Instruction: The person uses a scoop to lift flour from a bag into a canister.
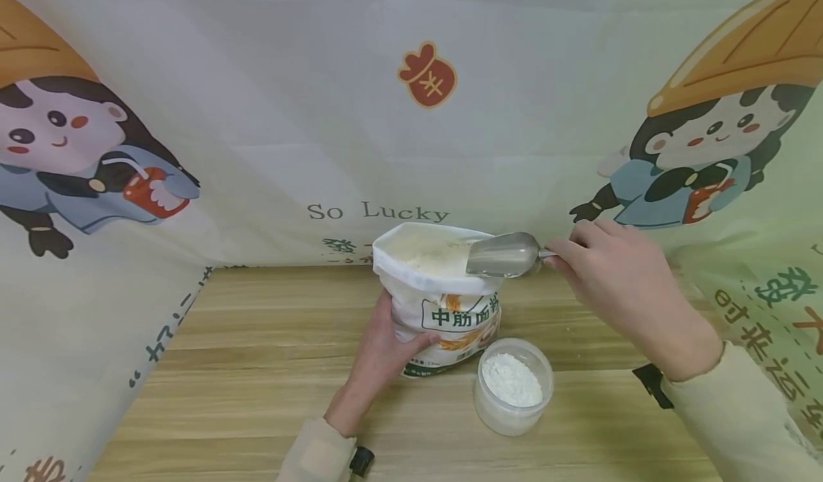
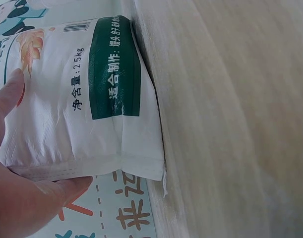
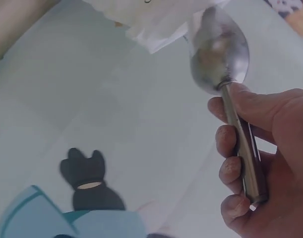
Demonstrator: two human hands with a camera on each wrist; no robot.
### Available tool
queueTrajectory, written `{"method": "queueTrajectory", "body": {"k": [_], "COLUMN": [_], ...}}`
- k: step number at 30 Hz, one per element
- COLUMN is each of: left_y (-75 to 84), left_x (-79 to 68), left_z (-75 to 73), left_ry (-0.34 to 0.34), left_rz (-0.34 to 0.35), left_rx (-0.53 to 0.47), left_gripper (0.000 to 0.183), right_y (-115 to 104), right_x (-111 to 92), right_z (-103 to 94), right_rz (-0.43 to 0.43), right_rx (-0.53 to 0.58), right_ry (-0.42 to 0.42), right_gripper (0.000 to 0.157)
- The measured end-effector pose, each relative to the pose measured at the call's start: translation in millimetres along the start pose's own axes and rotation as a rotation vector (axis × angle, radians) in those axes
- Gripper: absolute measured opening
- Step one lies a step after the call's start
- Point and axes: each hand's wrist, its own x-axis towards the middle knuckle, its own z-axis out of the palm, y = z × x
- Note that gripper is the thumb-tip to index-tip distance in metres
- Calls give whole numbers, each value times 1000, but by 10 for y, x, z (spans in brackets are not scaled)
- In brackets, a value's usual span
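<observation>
A white bag of flour (image 1: 444, 318) stands upright on the wooden table, its top rolled open and pale flour showing inside. My left hand (image 1: 386, 343) grips its left side, thumb across the printed front; the left wrist view shows the bag's lower part (image 2: 57, 124) between thumb and fingers. In my right hand (image 1: 617, 282) is a metal scoop (image 1: 504, 255), its handle (image 3: 245, 153) wrapped by my fingers. The scoop's front end lies over the right rim of the bag's mouth. Just in front of the bag is a round clear tub (image 1: 514, 421) with white flour (image 1: 512, 380) in it.
The wooden tabletop (image 1: 257, 368) runs back to a pale printed cloth backdrop (image 1: 289, 111), which also hangs along both sides. Behind the bag, the cloth stands close. Dark straps sit at both sleeve cuffs.
</observation>
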Motion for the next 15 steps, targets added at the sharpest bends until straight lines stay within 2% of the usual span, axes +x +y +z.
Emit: {"method": "queueTrajectory", "body": {"k": [8, 15], "left_y": [6, -1], "left_x": [0, 5], "left_z": [9, 8], "left_ry": [5, 1], "left_rz": [0, -4], "left_rx": [13, 10], "left_gripper": [103, 102], "right_y": [-126, -199], "right_x": [176, 349], "right_z": [-33, -106], "right_rz": [-13, 8], "right_rx": [-82, -139], "right_ry": [-72, -269], "right_gripper": [14, 8]}}
